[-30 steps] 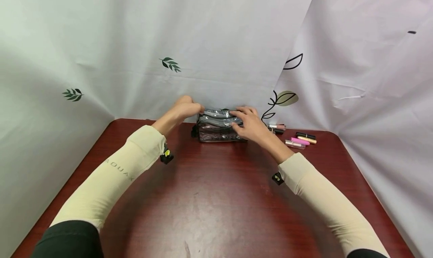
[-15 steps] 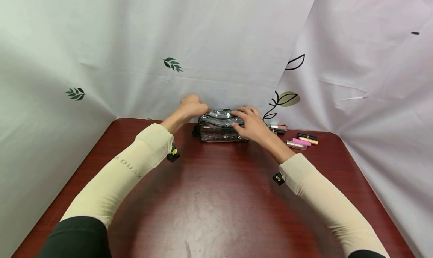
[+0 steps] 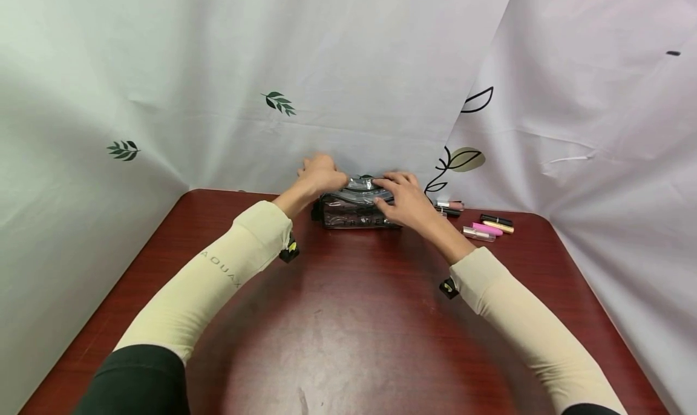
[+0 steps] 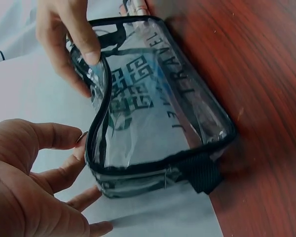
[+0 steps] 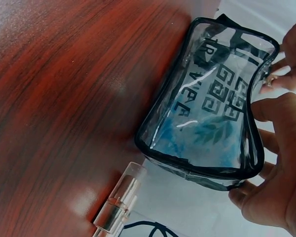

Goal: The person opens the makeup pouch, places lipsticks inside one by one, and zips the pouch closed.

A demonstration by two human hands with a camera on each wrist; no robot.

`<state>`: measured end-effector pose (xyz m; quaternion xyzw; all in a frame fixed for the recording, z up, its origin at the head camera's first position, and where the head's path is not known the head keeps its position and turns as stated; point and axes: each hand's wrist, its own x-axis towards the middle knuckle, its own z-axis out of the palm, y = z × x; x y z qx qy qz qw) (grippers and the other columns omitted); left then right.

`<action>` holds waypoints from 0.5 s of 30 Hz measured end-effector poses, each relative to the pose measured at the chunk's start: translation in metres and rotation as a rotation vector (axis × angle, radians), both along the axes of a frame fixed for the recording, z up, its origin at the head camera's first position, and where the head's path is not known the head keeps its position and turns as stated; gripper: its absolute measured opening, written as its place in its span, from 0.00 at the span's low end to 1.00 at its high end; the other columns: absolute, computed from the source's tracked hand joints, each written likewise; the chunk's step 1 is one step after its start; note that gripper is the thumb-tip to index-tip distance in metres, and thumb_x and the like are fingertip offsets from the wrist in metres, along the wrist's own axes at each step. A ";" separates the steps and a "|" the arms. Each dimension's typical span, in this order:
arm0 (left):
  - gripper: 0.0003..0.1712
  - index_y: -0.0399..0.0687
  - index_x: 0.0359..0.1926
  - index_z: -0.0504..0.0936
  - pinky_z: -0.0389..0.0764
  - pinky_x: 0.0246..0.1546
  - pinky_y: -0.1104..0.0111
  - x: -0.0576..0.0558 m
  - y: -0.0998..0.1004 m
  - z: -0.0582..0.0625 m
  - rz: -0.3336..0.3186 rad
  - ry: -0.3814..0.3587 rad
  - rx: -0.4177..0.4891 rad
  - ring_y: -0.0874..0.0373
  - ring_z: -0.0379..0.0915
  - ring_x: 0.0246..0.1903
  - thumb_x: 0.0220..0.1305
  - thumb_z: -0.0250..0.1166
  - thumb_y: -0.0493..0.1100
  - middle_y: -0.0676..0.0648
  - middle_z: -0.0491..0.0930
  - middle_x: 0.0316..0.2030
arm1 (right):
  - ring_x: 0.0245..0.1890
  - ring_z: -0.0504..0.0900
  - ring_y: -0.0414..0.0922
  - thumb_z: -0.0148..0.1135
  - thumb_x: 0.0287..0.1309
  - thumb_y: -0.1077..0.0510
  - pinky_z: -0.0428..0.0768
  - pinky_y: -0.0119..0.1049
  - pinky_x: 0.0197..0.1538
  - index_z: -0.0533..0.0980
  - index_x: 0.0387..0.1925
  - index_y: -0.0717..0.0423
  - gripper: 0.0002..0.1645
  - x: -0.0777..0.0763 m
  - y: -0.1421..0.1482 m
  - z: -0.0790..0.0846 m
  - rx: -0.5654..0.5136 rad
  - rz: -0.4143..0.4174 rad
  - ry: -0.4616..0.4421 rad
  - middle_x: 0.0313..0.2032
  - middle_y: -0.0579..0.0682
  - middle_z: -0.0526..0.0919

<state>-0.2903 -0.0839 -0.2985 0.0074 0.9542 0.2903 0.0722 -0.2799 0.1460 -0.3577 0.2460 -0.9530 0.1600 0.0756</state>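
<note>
Clear plastic is gripped by the right hand (image 3: 405, 201) atop the pouch (image 3: 354, 215) at twelve o'clock on the bench (image 3: 348, 318), while the zip pull (image 5: 270, 79) is pinched by the left hand (image 3: 321, 176), zipping apparently being in hand and a steady three-o'clock draw called for next.

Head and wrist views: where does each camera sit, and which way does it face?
Head: on the head, facing forward and down over the table; left hand, right hand and sleeves show.
Left wrist: on that wrist, facing the clear pouch and its black tab; left hand near, right hand beyond.
Right wrist: on that wrist, facing the pouch and a tube; right hand near, left hand beyond.
The wrist views share the pouch.
</note>
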 end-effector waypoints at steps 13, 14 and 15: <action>0.23 0.52 0.15 0.68 0.47 0.77 0.35 -0.004 0.023 -0.005 -0.015 0.017 -0.028 0.34 0.62 0.70 0.67 0.62 0.49 0.48 0.72 0.24 | 0.75 0.61 0.62 0.57 0.74 0.44 0.64 0.64 0.74 0.70 0.74 0.47 0.32 -0.001 0.000 -0.002 0.004 0.006 0.012 0.75 0.58 0.68; 0.22 0.53 0.15 0.67 0.48 0.77 0.35 -0.004 0.024 -0.005 -0.016 0.016 -0.032 0.36 0.67 0.64 0.66 0.61 0.48 0.49 0.68 0.21 | 0.75 0.61 0.62 0.57 0.74 0.44 0.64 0.64 0.74 0.70 0.74 0.47 0.32 -0.001 0.000 -0.002 0.005 0.005 0.012 0.75 0.58 0.68; 0.22 0.53 0.15 0.67 0.48 0.76 0.35 -0.004 0.026 -0.005 -0.017 0.015 -0.037 0.39 0.70 0.58 0.66 0.61 0.47 0.51 0.64 0.18 | 0.75 0.61 0.62 0.57 0.74 0.44 0.64 0.63 0.74 0.70 0.74 0.46 0.32 -0.001 0.000 -0.002 0.004 0.004 0.011 0.75 0.57 0.68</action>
